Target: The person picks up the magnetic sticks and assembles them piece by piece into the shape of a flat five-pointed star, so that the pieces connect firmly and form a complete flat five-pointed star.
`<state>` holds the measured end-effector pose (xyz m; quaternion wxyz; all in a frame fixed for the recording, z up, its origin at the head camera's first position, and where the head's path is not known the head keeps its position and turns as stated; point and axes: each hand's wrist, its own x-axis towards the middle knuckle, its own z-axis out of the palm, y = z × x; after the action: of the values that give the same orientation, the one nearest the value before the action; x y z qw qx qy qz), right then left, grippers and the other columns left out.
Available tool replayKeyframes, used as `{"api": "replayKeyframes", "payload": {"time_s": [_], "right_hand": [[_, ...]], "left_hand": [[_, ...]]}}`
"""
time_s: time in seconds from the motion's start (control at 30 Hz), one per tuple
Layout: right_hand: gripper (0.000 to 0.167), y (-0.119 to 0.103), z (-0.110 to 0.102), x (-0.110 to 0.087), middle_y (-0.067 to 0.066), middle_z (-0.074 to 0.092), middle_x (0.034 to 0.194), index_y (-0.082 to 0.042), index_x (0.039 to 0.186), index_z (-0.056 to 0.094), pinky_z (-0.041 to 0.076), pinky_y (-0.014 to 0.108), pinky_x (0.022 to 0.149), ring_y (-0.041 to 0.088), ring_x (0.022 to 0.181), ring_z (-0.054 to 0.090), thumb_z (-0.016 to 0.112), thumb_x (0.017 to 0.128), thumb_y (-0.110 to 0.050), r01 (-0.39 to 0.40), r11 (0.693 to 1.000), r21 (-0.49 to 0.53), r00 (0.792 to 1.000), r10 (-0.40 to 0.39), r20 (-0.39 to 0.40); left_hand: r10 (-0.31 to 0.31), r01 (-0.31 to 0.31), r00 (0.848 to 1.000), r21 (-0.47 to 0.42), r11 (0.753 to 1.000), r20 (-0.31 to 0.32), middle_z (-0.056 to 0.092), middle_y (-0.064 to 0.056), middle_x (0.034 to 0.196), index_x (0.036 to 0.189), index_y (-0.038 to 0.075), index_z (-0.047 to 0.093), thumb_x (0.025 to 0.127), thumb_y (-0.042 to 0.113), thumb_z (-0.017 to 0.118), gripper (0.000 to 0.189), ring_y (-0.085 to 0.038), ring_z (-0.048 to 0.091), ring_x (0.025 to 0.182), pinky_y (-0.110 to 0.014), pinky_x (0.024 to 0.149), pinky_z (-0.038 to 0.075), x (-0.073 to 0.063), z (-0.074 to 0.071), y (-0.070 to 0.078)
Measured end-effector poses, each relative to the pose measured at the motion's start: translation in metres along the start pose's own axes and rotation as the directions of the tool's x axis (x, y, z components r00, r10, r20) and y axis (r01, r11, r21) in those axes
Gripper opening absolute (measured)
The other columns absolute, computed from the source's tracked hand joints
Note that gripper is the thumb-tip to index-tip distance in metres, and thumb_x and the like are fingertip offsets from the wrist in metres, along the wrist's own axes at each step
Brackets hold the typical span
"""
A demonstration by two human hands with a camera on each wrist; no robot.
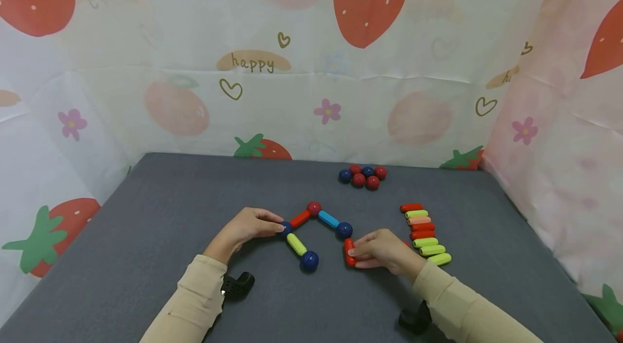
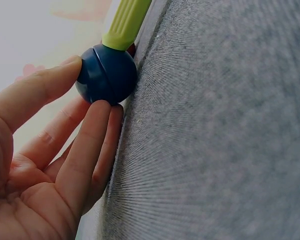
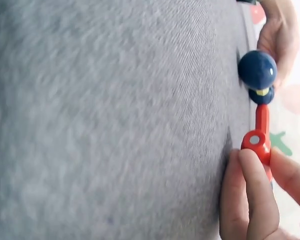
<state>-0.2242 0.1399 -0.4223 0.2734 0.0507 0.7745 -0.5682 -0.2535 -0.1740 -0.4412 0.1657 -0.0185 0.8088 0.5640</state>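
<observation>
My left hand (image 1: 248, 228) pinches a dark blue ball (image 2: 110, 75) between thumb and fingertips. From that ball a yellow-green stick (image 1: 296, 244) runs to another blue ball (image 1: 309, 261) nearer me, while a red stick (image 1: 299, 218) leads up to a red ball (image 1: 313, 208). A light blue stick (image 1: 329, 219) joins the red ball to a third blue ball (image 1: 344, 230). Between the fingers of my right hand (image 1: 384, 252) is a second red stick (image 1: 349, 254), its far end at that third ball. Its near end shows a round silvery spot in the right wrist view.
A column of red, yellow-green and salmon sticks (image 1: 423, 226) lies right of my right hand. Several loose red and blue balls (image 1: 358, 180) cluster at the back of the grey table (image 1: 194, 186). A strawberry-print curtain (image 1: 302, 88) hangs behind it.
</observation>
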Motion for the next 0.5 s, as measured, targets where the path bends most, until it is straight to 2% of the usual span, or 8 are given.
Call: {"api": "replayKeyframes", "payload": {"time_s": [0.3, 0.5], "right_hand": [[0.032, -0.0024, 0.0081, 0.0013, 0.009, 0.071, 0.095, 0.012, 0.118, 0.062, 0.062, 0.032, 0.077, 0.013, 0.077, 0.070, 0.069, 0.091, -0.003, -0.066, 0.991, 0.120, 0.997, 0.071, -0.034], [0.034, -0.0018, 0.0098, 0.0036, 0.010, 0.069, 0.098, 0.013, 0.121, 0.060, 0.062, 0.032, 0.078, 0.013, 0.078, 0.069, 0.068, 0.092, -0.002, -0.064, 0.985, 0.160, 0.997, 0.072, -0.042]], "left_hand": [[0.001, -0.001, 1.000, 0.000, 1.000, 0.001, 0.069, -0.013, 0.118, 0.113, 0.002, 0.074, 0.087, 0.016, 0.078, 0.030, -0.012, 0.068, 0.089, -0.031, 0.088, 0.059, 0.0001, -0.0006, 0.0003], [0.005, -0.005, 1.000, 0.003, 1.000, 0.007, 0.070, -0.012, 0.117, 0.113, 0.003, 0.074, 0.086, 0.017, 0.078, 0.031, -0.012, 0.069, 0.089, -0.031, 0.088, 0.059, 0.0005, -0.0007, -0.0004]]}}
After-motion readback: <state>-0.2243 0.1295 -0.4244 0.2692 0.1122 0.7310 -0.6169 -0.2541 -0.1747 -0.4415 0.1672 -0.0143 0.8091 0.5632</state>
